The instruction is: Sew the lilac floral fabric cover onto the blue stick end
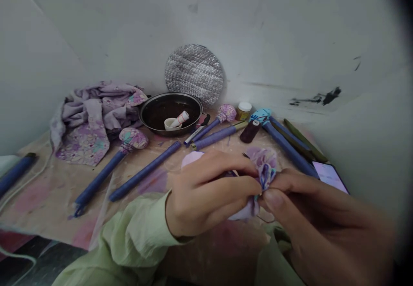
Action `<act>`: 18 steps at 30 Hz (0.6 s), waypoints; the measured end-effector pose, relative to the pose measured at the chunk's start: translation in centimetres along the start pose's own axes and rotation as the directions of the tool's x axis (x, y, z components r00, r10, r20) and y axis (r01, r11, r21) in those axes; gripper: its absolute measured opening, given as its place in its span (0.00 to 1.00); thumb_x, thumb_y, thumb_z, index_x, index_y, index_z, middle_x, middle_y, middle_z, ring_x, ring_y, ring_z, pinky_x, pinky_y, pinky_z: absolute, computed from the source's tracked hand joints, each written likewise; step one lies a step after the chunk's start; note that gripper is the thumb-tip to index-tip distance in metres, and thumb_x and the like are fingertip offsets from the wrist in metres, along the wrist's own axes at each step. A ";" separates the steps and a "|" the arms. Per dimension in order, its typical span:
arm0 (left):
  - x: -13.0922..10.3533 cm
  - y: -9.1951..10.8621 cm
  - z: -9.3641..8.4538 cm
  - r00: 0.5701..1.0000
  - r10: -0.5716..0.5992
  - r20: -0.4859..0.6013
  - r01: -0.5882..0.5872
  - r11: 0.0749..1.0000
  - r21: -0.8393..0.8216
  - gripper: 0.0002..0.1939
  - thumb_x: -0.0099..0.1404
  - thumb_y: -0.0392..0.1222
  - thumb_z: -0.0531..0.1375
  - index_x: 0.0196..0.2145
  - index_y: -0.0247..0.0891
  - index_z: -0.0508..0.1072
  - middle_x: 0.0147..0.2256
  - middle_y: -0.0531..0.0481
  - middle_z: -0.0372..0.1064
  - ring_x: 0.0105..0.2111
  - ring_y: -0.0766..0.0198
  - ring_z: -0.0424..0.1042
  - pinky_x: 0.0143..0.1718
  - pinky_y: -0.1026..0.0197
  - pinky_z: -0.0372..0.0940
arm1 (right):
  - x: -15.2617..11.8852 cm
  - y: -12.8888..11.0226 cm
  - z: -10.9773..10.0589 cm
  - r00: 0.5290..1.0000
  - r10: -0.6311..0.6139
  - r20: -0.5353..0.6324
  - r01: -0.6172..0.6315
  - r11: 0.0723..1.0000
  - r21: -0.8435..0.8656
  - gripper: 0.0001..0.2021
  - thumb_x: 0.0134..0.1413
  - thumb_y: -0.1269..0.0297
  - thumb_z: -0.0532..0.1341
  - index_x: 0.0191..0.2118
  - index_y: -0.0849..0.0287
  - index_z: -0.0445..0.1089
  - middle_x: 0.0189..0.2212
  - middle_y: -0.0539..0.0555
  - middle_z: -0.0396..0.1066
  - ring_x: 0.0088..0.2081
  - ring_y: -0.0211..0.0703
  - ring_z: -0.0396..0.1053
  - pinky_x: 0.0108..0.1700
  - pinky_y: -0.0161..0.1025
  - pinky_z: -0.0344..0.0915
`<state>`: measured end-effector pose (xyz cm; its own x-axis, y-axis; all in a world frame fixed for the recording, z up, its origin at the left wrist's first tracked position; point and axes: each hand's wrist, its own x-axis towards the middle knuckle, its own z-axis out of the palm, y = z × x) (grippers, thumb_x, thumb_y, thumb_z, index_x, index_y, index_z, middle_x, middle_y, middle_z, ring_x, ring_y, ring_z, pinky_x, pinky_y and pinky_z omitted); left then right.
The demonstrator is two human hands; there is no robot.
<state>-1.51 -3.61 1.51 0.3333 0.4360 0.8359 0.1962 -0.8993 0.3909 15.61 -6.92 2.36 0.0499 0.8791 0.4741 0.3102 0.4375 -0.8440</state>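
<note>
My left hand and my right hand meet over the front of the table. Between their fingertips they pinch a small bunched piece of purple floral fabric, gathered into folds. Part of the fabric hangs below my left fingers, and a thin dark thread or wire shows under it. Fingers hide much of the piece. Just behind the hands stands a dark thread spool. A white rounded item shows partly behind my left hand.
Blue-wrapped sticks, some with fabric-covered heads, lie across the plastic-covered table. Behind are a dark pan holding a small white cup, piled floral cloth, a silver round mat, a lidded jar and a phone at right.
</note>
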 end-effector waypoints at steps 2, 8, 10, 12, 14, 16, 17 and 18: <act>0.0 0.0 0.0 1.000 0.001 0.007 -0.001 1.000 0.001 0.05 0.64 0.27 0.61 0.38 0.31 0.73 0.39 0.40 0.76 0.40 0.61 0.76 0.43 0.59 0.75 | -0.1 0.2 0.0 1.000 -0.004 0.004 0.004 1.000 -0.015 0.08 0.50 0.73 0.66 0.31 0.48 0.76 0.24 0.41 0.75 0.23 0.30 0.71 0.28 0.22 0.70; 0.0 -0.1 0.4 0.999 0.033 -0.025 -0.034 0.999 -0.039 0.05 0.64 0.26 0.61 0.37 0.30 0.74 0.38 0.39 0.76 0.38 0.61 0.75 0.41 0.57 0.74 | -0.2 0.2 0.1 1.000 0.017 -0.015 -0.017 1.000 0.004 0.08 0.51 0.72 0.66 0.31 0.48 0.76 0.24 0.41 0.74 0.24 0.31 0.71 0.29 0.24 0.71; 0.0 -0.1 0.4 0.999 0.033 -0.022 -0.034 0.999 -0.038 0.05 0.64 0.26 0.61 0.38 0.29 0.74 0.38 0.39 0.76 0.38 0.60 0.75 0.41 0.57 0.74 | -0.1 0.1 -0.1 1.000 0.007 0.010 -0.007 1.000 0.014 0.10 0.50 0.74 0.66 0.31 0.48 0.76 0.25 0.41 0.75 0.25 0.31 0.72 0.31 0.24 0.72; 0.0 -0.1 0.4 0.999 0.032 -0.021 -0.033 0.999 -0.030 0.04 0.64 0.27 0.61 0.38 0.29 0.74 0.38 0.39 0.76 0.39 0.60 0.75 0.41 0.57 0.74 | 0.0 -0.1 -0.3 0.999 -0.008 0.043 0.008 1.000 0.007 0.11 0.51 0.75 0.65 0.32 0.47 0.76 0.25 0.40 0.76 0.26 0.31 0.73 0.31 0.23 0.72; 0.0 -0.2 0.4 0.999 0.032 -0.022 -0.033 0.999 -0.012 0.04 0.65 0.28 0.61 0.38 0.29 0.75 0.38 0.39 0.76 0.39 0.61 0.75 0.41 0.58 0.73 | 0.0 -0.2 -0.4 0.999 -0.014 0.047 0.015 1.000 -0.011 0.10 0.51 0.75 0.65 0.32 0.48 0.75 0.26 0.40 0.76 0.26 0.30 0.73 0.32 0.21 0.72; 0.0 -0.3 0.3 0.999 0.039 -0.033 -0.038 0.999 0.010 0.04 0.64 0.27 0.62 0.37 0.29 0.75 0.37 0.40 0.76 0.38 0.62 0.75 0.41 0.60 0.73 | -0.1 -0.3 -0.4 1.000 -0.003 0.003 0.003 1.000 -0.020 0.09 0.51 0.74 0.66 0.34 0.49 0.74 0.27 0.40 0.77 0.28 0.29 0.74 0.33 0.21 0.72; 0.0 -0.3 0.3 0.998 0.048 -0.040 -0.047 0.999 0.017 0.04 0.64 0.27 0.62 0.37 0.29 0.75 0.37 0.40 0.76 0.38 0.62 0.75 0.41 0.61 0.73 | -0.1 -0.3 -0.3 1.000 0.005 -0.023 -0.005 1.000 -0.014 0.09 0.51 0.73 0.67 0.35 0.50 0.73 0.27 0.41 0.77 0.28 0.30 0.74 0.33 0.21 0.72; 0.0 -0.3 0.3 0.997 0.054 -0.049 -0.054 0.998 0.020 0.04 0.63 0.27 0.63 0.37 0.29 0.75 0.37 0.41 0.76 0.38 0.63 0.75 0.41 0.62 0.73 | -0.1 -0.3 -0.3 0.999 0.017 -0.046 -0.017 1.000 -0.004 0.10 0.50 0.72 0.68 0.36 0.51 0.72 0.27 0.41 0.76 0.27 0.30 0.74 0.32 0.21 0.73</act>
<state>-1.29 -3.30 1.26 0.2981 0.3843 0.8738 0.1961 -0.9205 0.3379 15.75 -7.18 2.64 0.0989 0.8766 0.4710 0.3131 0.4219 -0.8509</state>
